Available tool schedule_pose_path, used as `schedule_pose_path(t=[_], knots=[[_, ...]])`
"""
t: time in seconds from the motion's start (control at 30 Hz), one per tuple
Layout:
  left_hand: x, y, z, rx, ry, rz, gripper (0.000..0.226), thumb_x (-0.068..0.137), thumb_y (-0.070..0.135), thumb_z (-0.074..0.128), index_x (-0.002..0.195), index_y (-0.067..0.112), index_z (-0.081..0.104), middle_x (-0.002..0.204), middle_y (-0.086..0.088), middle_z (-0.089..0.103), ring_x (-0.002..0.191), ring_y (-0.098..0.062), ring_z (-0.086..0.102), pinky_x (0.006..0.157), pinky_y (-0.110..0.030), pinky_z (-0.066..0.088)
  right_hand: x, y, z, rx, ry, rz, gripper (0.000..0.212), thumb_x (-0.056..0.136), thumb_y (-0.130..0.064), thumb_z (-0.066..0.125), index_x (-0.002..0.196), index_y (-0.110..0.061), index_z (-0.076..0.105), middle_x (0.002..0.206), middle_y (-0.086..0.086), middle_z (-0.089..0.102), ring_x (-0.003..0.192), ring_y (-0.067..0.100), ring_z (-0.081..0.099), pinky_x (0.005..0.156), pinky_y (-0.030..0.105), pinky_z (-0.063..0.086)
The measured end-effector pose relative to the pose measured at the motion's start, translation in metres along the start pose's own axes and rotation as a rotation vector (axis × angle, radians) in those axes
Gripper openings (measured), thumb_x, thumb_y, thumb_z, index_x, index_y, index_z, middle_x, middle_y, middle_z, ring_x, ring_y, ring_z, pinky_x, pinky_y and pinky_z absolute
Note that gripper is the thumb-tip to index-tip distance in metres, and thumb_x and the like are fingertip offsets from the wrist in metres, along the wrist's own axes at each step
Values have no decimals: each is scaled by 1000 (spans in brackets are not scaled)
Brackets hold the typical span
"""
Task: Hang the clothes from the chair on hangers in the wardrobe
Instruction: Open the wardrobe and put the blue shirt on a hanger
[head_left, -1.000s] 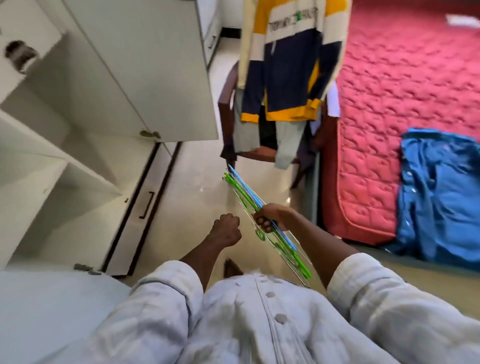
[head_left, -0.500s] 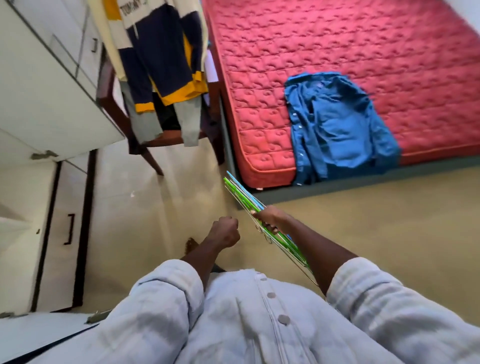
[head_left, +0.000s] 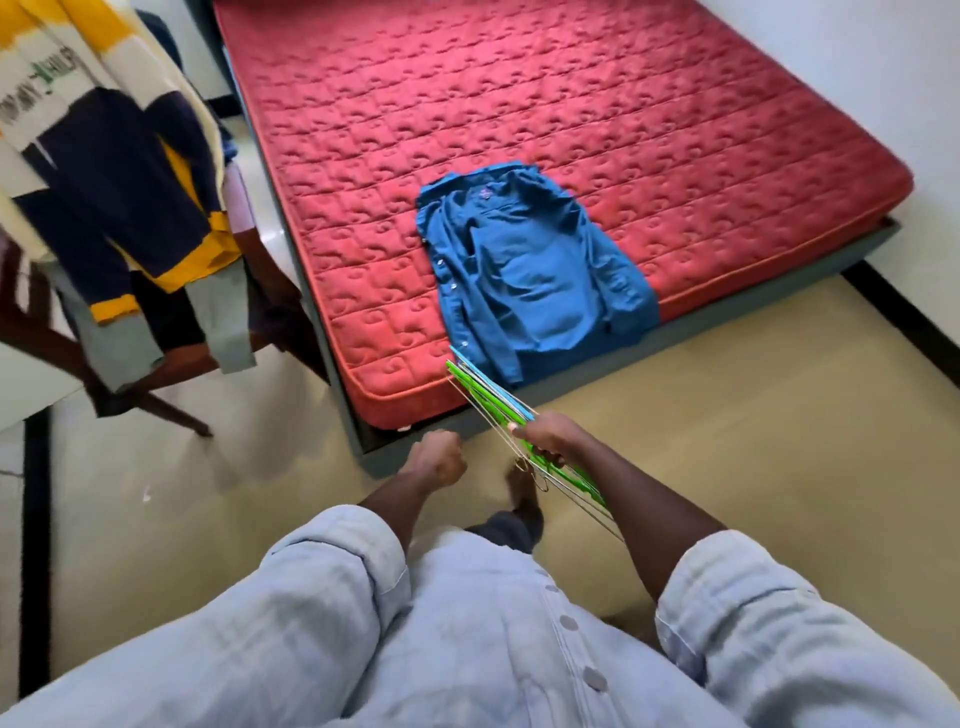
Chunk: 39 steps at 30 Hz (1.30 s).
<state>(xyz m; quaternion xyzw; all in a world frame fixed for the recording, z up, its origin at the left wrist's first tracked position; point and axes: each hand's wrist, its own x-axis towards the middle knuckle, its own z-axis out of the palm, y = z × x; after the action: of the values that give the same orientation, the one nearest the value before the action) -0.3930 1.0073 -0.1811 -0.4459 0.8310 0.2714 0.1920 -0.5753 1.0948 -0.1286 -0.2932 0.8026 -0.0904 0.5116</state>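
Note:
My right hand (head_left: 545, 439) grips a bundle of green, blue and wire hangers (head_left: 480, 387), their far end pointing up toward the bed corner. My left hand (head_left: 436, 460) is a closed fist holding nothing, just left of the hangers. A blue shirt (head_left: 530, 270) lies spread flat on the near edge of the red mattress (head_left: 571, 104). At the far left a wooden chair (head_left: 171, 364) carries a navy, yellow and cream sweater (head_left: 104, 171) and other clothes draped over it. The wardrobe is out of view.
The bed's dark frame (head_left: 727, 306) runs along the beige floor (head_left: 727, 426) in front of me. White walls with a dark skirting stand at the right. My bare foot (head_left: 522, 491) shows between my arms.
The view has swung right, away from the wardrobe toward the bed; the chair slid to the far left and the blue shirt now lies ahead. Both hands keep their pose, hangers still held.

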Motion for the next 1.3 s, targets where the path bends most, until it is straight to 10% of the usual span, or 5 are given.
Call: schedule_pose_path(t=[0.5, 0.77, 1.03, 1.3], knots=[[264, 206, -101, -44, -101, 80, 13, 76, 16, 43, 65, 10, 41, 81, -15, 61, 79, -37, 57, 62, -31, 37, 154, 39, -307, 56, 118, -4, 45, 87, -54, 63, 69, -16, 47, 52, 3, 44, 38, 16, 36, 40, 22, 26], [370, 282, -149, 48, -98, 15, 16, 79, 13, 47, 85, 6, 60, 104, -19, 66, 99, -37, 61, 77, -35, 49, 262, 29, -453, 42, 133, -70, 50, 96, -54, 48, 62, -17, 43, 55, 3, 44, 41, 14, 36, 40, 22, 23], [505, 420, -201, -59, -105, -64, 22, 85, 20, 51, 97, 5, 62, 114, -18, 64, 105, -38, 60, 84, -41, 50, 389, 32, -617, -410, 73, -216, 37, 97, -42, 51, 93, -8, 65, 100, 20, 69, 93, 35, 65, 67, 33, 40], [651, 505, -238, -159, 21, -84, 26, 83, 17, 51, 105, 7, 62, 114, -20, 63, 109, -40, 58, 88, -46, 51, 522, 30, -757, -610, 270, -418, 34, 90, -29, 42, 119, -20, 56, 115, 18, 66, 102, 38, 63, 82, 44, 50]])
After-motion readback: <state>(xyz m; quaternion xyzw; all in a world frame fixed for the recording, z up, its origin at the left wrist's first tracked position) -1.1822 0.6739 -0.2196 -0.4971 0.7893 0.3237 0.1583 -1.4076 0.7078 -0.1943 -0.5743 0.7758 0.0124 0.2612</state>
